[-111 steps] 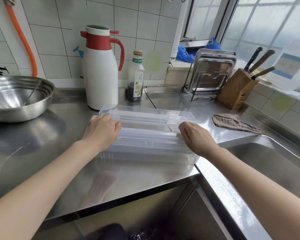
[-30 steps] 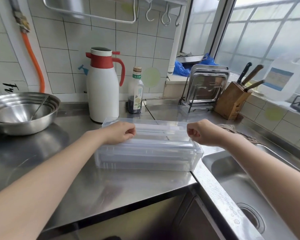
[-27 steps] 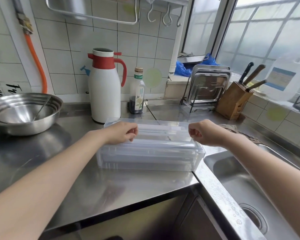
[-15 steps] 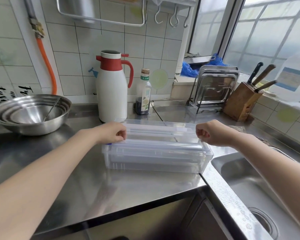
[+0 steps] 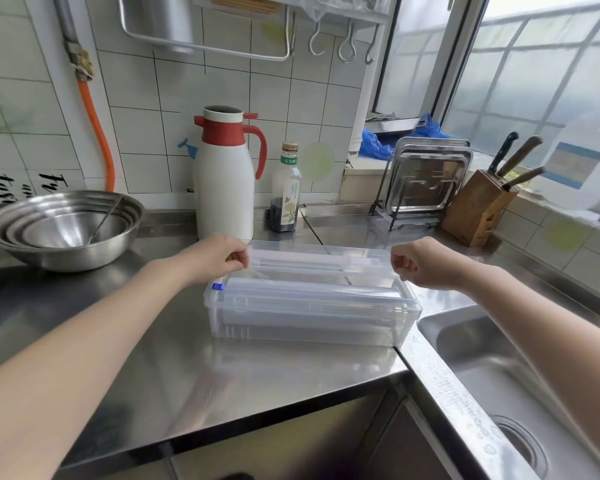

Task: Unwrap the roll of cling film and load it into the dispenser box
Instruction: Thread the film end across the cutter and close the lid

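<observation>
While both sets of fingers are curled in tight, I read my left hand (image 5: 219, 259) as pinching the thin edge of cling film (image 5: 262, 275) at the left end of the dispenser box (image 5: 312, 306), and my right hand (image 5: 418, 265) as doing the same at the right end, though the film there is too clear for me to confirm contact. I judge the two hands sit wide apart to keep the sheet taut and flat as it is drawn from the roll (image 5: 309, 299), which lies lengthwise inside the box, at about 5 o'clock from my left fingers and 7 o'clock from my right. That box stands on the steel desk (image 5: 153, 358), its right end at the sink (image 5: 499, 358) edge. At 12 o'clock beyond it stand a white jug (image 5: 224, 188) and a bottle (image 5: 286, 192)
</observation>
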`<state>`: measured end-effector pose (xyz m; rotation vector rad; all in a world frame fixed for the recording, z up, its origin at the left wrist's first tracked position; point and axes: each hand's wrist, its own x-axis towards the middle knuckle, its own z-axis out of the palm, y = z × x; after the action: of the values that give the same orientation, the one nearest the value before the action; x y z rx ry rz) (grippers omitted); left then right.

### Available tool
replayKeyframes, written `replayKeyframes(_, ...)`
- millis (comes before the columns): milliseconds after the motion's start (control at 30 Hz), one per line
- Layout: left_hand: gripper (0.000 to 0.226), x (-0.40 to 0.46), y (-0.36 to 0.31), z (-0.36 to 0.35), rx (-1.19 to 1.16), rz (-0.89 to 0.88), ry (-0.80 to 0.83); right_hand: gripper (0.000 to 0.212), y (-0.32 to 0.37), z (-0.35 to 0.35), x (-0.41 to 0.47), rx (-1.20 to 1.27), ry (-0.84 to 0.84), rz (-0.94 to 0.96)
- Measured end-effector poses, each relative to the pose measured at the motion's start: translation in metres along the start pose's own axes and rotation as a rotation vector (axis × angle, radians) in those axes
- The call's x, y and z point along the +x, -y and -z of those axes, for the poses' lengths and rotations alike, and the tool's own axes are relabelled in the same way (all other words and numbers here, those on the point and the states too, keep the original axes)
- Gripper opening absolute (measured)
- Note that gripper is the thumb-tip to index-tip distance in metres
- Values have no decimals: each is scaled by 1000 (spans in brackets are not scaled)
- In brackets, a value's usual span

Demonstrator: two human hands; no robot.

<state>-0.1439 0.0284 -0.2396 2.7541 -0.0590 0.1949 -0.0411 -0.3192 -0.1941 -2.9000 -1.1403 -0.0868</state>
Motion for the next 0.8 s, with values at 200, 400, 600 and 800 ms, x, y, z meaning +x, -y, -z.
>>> replayKeyframes(200, 12, -4, -5, 7, -1, -25, -94, 11, 3, 3, -5, 5, -80, 6)
replayKeyframes(400, 14, -5, -10, 11, 25, -29, -183, 11, 1, 7, -7, -3, -123, 8)
replayKeyframes(600, 14, -7, -13, 16, 23, -17, -219, 12, -1, 9, -8, -4, -149, 3)
replayKeyframes(800, 14, -12, -19, 22, 37, -18, -240, 11, -2, 12, -10, -2, -166, 8)
